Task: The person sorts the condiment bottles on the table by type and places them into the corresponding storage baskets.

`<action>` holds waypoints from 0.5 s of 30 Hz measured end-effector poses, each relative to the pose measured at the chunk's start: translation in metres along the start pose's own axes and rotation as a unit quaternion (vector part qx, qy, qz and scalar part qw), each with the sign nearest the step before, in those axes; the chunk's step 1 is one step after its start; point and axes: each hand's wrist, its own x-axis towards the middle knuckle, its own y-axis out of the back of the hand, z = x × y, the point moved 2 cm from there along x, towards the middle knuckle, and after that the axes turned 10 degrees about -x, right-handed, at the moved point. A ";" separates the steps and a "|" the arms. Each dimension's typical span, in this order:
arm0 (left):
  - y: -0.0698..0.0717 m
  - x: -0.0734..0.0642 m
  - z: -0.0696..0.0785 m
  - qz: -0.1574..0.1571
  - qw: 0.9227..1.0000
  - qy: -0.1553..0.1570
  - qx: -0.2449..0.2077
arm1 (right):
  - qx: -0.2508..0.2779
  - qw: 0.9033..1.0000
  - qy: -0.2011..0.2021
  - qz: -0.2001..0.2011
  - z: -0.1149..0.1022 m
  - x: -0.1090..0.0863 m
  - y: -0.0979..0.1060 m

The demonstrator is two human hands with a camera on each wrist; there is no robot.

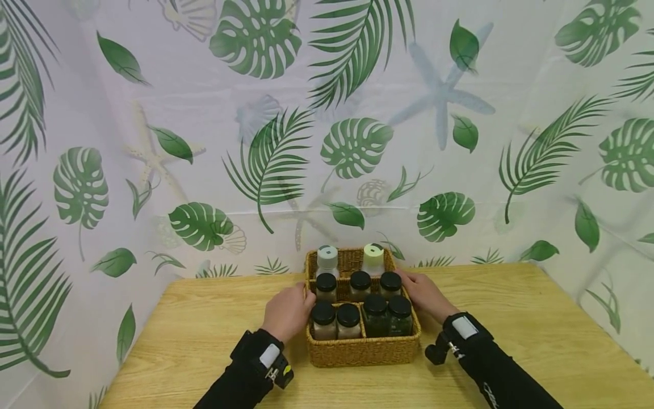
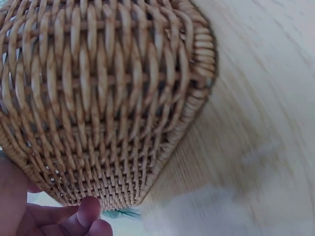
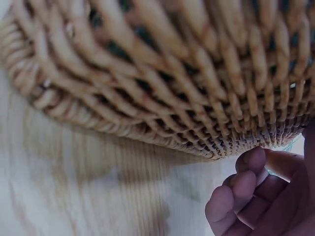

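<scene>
A woven wicker basket point(image 1: 365, 351) with compartments sits on the wooden table, holding several jars with black lids, such as a jar of pale contents point(image 1: 348, 322) and a dark jar point(image 1: 376, 318) in front. At its back stand a bottle with a pale blue-grey cap point(image 1: 327, 254) and a bottle with a yellow-green cap point(image 1: 373, 252). My left hand point(image 1: 288, 311) grips the basket's left side, its curled fingers point(image 2: 89, 209) against the outer weave. On the opposite side my right hand point(image 1: 425, 292) holds the basket near the back, fingers point(image 3: 243, 184) bent below the rim.
The wooden table point(image 1: 214, 318) extends to both sides of the basket. Behind it hangs a white cloth point(image 1: 388, 193) printed with green leaves, shells and starfish, close to the basket's back edge.
</scene>
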 end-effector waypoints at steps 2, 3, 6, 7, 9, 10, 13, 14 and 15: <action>0.002 -0.001 0.000 0.008 1.000 0.005 0.004 | -0.017 1.000 0.002 0.007 0.000 -0.001 0.002; 0.004 -0.001 0.000 0.014 1.000 0.004 0.005 | -0.030 0.999 0.007 0.012 -0.001 -0.002 0.003; 0.009 -0.002 0.002 0.030 1.000 -0.008 0.008 | -0.075 0.996 0.023 0.038 -0.005 -0.005 0.008; 0.011 -0.003 0.002 0.033 0.999 -0.014 0.010 | -0.092 0.994 0.034 0.046 -0.007 -0.008 0.010; 0.013 -0.005 0.001 0.037 0.999 -0.025 0.023 | -0.127 0.988 0.066 0.059 -0.012 -0.013 0.013; 0.015 -0.006 0.001 0.037 0.998 -0.027 0.031 | -0.143 0.984 0.080 0.065 -0.015 -0.016 0.015; 0.018 -0.010 -0.001 0.028 0.998 -0.027 0.059 | -0.183 0.974 0.115 0.070 -0.023 -0.025 0.022; 0.018 -0.011 -0.002 0.023 0.997 -0.026 0.067 | -0.197 0.970 0.121 0.070 -0.025 -0.028 0.024; 0.020 -0.012 -0.002 0.019 0.997 -0.023 0.073 | -0.214 0.966 0.123 0.073 -0.027 -0.031 0.026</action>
